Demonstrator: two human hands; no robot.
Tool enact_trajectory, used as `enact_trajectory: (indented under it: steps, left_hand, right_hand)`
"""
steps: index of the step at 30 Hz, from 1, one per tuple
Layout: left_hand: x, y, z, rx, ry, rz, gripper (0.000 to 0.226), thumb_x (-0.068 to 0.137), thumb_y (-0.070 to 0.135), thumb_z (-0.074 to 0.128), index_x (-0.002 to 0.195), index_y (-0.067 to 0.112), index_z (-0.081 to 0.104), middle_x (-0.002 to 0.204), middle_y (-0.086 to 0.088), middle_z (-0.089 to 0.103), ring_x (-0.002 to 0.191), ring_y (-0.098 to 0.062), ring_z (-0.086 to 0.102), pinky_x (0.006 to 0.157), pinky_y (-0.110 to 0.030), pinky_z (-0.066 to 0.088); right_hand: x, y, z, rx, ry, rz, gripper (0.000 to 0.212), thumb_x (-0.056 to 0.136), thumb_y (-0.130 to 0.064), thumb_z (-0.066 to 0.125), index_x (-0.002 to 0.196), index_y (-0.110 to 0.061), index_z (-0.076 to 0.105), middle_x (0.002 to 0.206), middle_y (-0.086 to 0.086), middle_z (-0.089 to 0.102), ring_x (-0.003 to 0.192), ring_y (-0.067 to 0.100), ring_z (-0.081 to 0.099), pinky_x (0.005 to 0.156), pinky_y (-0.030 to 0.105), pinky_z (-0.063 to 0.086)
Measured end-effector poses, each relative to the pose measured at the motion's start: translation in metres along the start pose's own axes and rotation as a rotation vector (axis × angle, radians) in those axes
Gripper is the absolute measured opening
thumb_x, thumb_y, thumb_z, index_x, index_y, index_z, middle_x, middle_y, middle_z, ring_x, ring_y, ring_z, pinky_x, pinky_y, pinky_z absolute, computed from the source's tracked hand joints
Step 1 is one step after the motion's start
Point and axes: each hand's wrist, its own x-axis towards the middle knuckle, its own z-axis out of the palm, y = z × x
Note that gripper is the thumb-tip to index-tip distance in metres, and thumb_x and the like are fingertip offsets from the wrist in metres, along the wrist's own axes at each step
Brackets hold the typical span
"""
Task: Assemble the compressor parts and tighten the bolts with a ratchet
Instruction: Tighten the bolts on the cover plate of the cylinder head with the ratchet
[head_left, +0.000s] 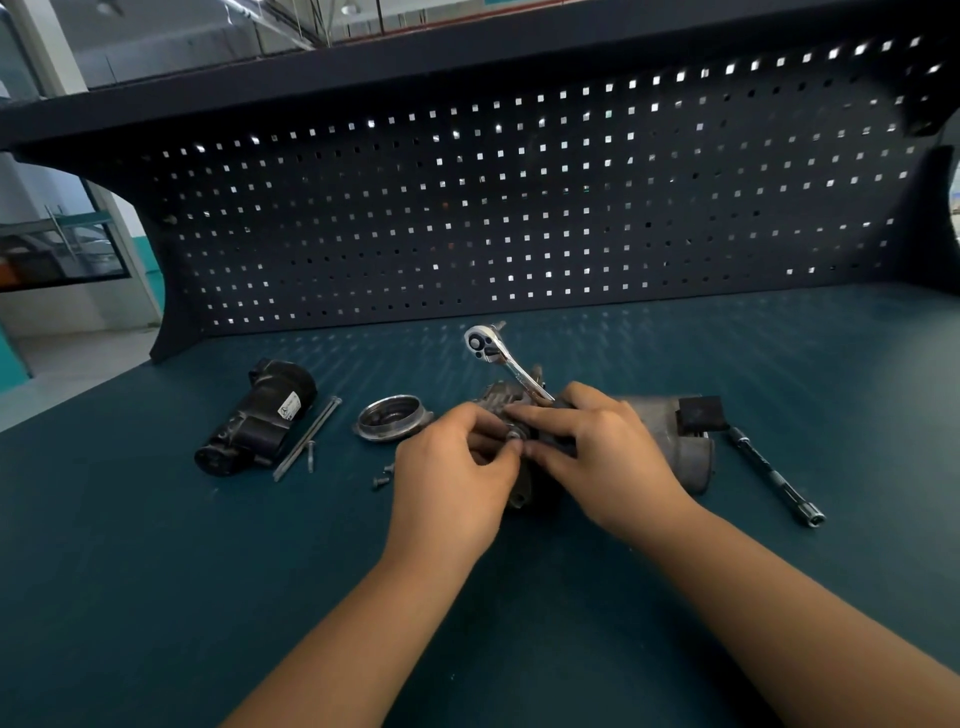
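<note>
One wide-angle view, worn on the person's head, looks forward and down across the table (156, 571) toward the pegboard (519, 208), whose edges bow. It sits close: both forearms enter from the bottom edge, with the left hand (452, 483) and right hand (597, 457) meeting just below centre.

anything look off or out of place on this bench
Nothing looks damaged or spilled. Two small screws lie loose on the mat beside the left hand, which pinches a small bolt at the compressor body; the right hand holds the ratchet.
</note>
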Motion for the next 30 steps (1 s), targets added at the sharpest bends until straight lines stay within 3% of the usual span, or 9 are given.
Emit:
enact_trajectory:
  steps: [4,7,10,15,21,25,30]
  left_hand:
    - [0.0012,-0.0012,-0.0028,0.067,0.022,-0.011,0.022,0.075,0.019,0.076,0.066,0.030,0.059,0.059,0.017,0.061,0.067,0.013,0.058,0.054,-0.002,0.041]
    - [0.0028,-0.0010,-0.0034,0.134,0.006,-0.015,0.012,0.075,0.023,0.075,0.067,0.025,0.066,0.053,0.018,0.057,0.061,0.015,0.055,0.052,-0.002,0.038]
    - [0.0044,0.0000,-0.0032,0.174,-0.024,-0.009,0.007,0.078,0.024,0.072,0.073,0.020,0.072,0.053,0.018,0.056,0.053,0.009,0.055,0.052,-0.004,0.039]
    - [0.0066,0.0042,-0.0019,0.218,-0.030,-0.015,0.010,0.079,0.025,0.070,0.073,0.017,0.073,0.065,0.021,0.062,0.060,-0.005,0.059,0.060,-0.012,0.041]
    - [0.0070,0.0058,-0.0013,0.205,-0.028,-0.036,0.020,0.077,0.025,0.068,0.063,0.013,0.070,0.058,-0.002,0.066,0.063,-0.010,0.058,0.057,-0.027,0.043]
    - [0.0062,0.0068,-0.0021,0.191,-0.047,-0.048,0.026,0.082,0.033,0.065,0.067,0.012,0.072,0.059,-0.002,0.065,0.065,-0.008,0.056,0.060,-0.023,0.040]
    - [0.0072,0.0085,-0.0008,0.187,-0.043,-0.065,0.020,0.082,0.032,0.066,0.069,0.018,0.072,0.061,0.007,0.066,0.059,-0.005,0.060,0.060,-0.019,0.042]
  right_hand:
    - [0.0001,-0.0001,0.0005,-0.007,-0.003,0.005,0.037,0.085,-0.024,0.067,0.122,-0.030,0.062,0.085,-0.014,0.038,0.096,0.020,0.053,0.080,0.031,0.037]
    - [-0.0005,0.0002,0.0005,-0.006,0.001,0.007,0.037,0.085,-0.024,0.068,0.121,-0.030,0.063,0.084,-0.014,0.037,0.095,0.021,0.053,0.078,0.029,0.033]
    - [-0.0004,0.0000,0.0003,-0.011,0.007,0.004,0.038,0.084,-0.023,0.068,0.121,-0.030,0.063,0.084,-0.013,0.038,0.094,0.022,0.053,0.076,0.028,0.032]
    - [-0.0008,0.0010,-0.0009,0.003,-0.001,-0.026,0.041,0.080,-0.017,0.072,0.119,-0.027,0.065,0.076,-0.022,0.030,0.090,0.024,0.055,0.075,0.029,0.032]
    - [-0.0004,0.0018,0.0001,0.005,0.017,-0.040,0.040,0.080,-0.014,0.071,0.118,-0.025,0.066,0.076,-0.020,0.031,0.088,0.027,0.056,0.074,0.030,0.032]
    - [-0.0003,0.0021,0.0000,0.005,0.021,-0.038,0.039,0.081,-0.016,0.071,0.119,-0.024,0.066,0.080,-0.012,0.036,0.088,0.027,0.056,0.074,0.029,0.032]
    - [-0.0005,0.0010,-0.0003,0.020,0.025,-0.041,0.039,0.080,-0.018,0.072,0.118,-0.026,0.066,0.079,-0.015,0.034,0.089,0.025,0.056,0.075,0.029,0.033]
